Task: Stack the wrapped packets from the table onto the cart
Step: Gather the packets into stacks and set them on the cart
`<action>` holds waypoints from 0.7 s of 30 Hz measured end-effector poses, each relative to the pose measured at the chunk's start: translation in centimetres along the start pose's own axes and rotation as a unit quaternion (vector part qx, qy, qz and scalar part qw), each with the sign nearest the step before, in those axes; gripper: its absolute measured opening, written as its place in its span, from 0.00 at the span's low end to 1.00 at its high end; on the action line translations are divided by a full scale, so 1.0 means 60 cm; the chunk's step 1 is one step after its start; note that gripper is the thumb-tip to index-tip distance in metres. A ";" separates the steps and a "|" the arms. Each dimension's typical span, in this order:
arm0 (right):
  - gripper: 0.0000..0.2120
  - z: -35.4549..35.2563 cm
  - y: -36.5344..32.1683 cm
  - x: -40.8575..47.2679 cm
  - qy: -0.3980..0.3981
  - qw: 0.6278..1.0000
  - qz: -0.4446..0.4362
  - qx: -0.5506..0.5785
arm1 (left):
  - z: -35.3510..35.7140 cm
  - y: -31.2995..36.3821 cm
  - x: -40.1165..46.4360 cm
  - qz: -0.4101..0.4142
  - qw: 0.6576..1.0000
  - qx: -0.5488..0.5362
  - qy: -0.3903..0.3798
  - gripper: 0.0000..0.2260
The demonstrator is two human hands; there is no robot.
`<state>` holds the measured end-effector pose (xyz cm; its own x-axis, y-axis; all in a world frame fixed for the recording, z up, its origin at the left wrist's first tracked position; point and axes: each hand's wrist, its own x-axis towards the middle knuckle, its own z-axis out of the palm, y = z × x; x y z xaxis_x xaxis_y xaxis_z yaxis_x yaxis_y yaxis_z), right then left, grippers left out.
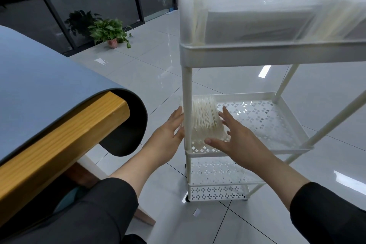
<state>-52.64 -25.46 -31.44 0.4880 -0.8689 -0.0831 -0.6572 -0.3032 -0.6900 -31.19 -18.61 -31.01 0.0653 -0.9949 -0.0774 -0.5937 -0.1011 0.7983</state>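
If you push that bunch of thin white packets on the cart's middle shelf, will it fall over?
Probably: the bunch of thin white wrapped packets stands on edge, unbound. The clear wrapping looks slippery, so packets may fan out.

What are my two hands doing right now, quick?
Left hand: open, fingers straight beside the packets.
Right hand: open, fingers spread against the packets' other side.

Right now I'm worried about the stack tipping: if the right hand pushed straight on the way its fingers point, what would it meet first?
Probably the packet stack on the cart's middle shelf; the right hand already sits against its side, fingers open, though actual contact is unclear.
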 end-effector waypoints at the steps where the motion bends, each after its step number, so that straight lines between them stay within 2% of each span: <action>1: 0.51 -0.001 -0.001 0.000 -0.001 1.000 -0.001 -0.010 | 0.001 0.002 0.000 0.001 1.000 -0.002 0.005 0.21; 5: 0.44 -0.005 -0.008 0.001 -0.015 0.997 -0.021 -0.075 | 0.005 0.005 -0.001 0.003 1.000 0.004 0.008 0.21; 15: 0.43 -0.002 0.003 0.004 0.018 0.996 -0.026 -0.089 | 0.004 0.000 0.000 0.005 1.000 -0.003 0.026 0.19; 21: 0.44 -0.006 0.005 0.000 0.037 0.995 -0.032 -0.091 | 0.010 -0.011 -0.001 -0.032 0.995 -0.007 0.090 0.21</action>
<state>-53.05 -25.68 -31.37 0.4926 -0.8701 0.0137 -0.7229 -0.4179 -0.5503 -31.28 -18.47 -31.85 0.2472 -0.9687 -0.0212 -0.5719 -0.1635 0.8039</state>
